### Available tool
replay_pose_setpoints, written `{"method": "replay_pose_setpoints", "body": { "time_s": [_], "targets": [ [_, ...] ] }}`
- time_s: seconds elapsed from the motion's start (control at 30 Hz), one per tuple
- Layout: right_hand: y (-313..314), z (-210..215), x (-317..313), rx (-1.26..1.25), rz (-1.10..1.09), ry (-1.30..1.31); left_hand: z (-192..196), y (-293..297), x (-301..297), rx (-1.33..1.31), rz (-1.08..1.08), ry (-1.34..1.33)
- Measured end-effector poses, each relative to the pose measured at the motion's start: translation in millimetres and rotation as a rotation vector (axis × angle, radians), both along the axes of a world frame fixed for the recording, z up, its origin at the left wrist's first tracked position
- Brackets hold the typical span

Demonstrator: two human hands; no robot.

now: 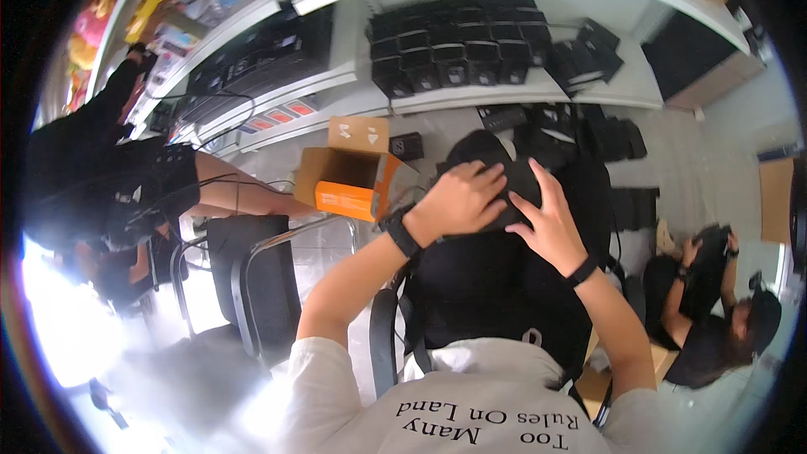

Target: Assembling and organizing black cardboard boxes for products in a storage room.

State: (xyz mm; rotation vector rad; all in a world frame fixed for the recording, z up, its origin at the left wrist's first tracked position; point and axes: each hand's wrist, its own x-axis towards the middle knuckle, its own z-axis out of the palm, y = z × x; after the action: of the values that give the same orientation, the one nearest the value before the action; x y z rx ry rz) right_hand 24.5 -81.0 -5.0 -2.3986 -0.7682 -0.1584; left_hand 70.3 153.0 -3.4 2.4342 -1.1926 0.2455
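A flat black box-like thing point(523, 183) is between my two hands above my lap; against my black trousers its outline is hard to make out. My left hand point(464, 199) lies across its left side, fingers bent and pressed on it. At its right edge, my right hand point(548, 223) grips it, with thumb and forefinger stretched apart and the other fingers mostly hidden. Left of my hands on the floor, an orange cardboard box point(349, 199) stands with its flaps raised.
Black boxes point(454, 55) fill a white shelf point(521, 101) ahead. More black packages point(618, 139) lie on the floor beyond my knees. A chair point(256, 273) stands at left, near a person in black point(109, 176). Another person point(714, 311) sits at right, holding something black.
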Motion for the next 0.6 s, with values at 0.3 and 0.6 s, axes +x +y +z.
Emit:
{"method": "replay_pose_setpoints", "body": {
  "time_s": [0.3, 0.6],
  "targets": [
    [-13, -38, 29, 0.650, -0.133, 0.741, 25, 22, -29, 0.285, 0.393, 0.308],
    [-34, 37, 36, 0.966, -0.554, 0.026, 93, 31, 0, -1.101, 0.159, 1.023]
  ]
}}
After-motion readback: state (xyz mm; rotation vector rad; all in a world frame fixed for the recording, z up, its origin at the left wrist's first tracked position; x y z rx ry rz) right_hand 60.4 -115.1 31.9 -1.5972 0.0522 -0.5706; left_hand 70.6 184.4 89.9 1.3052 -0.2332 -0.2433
